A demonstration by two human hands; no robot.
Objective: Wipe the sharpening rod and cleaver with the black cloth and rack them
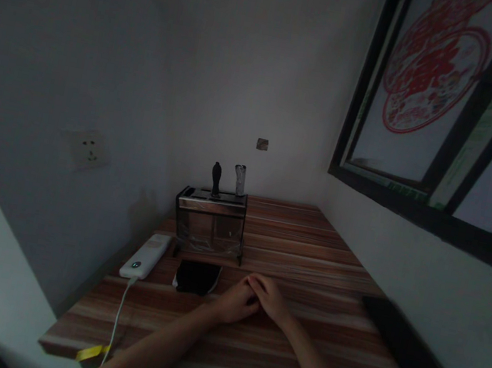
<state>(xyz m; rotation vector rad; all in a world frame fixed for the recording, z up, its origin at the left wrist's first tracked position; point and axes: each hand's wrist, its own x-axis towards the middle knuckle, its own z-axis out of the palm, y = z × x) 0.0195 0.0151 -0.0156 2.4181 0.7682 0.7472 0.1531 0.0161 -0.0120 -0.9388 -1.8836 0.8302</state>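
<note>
My left hand (235, 303) rests on the wooden tabletop with its fingers curled. My right hand (270, 299) lies against it, its fingertips over those of the left. Both hands are closed and touch each other; no object shows in them. Just left of my left hand is a flat black item (197, 277) with light edges, its kind unclear. Behind it stands a knife rack (209, 231) with clear sides. A black handle (216, 179) and a wrapped, silvery handle (239, 180) stick up from its top.
A white power bank (146, 256) with a white cable (118, 317) lies at the left. Yellow tape (91, 353) sits on the front left edge of the striped table (285, 232). A long black object (407, 349) lies at the right, under a framed window (389, 184). Walls enclose the table.
</note>
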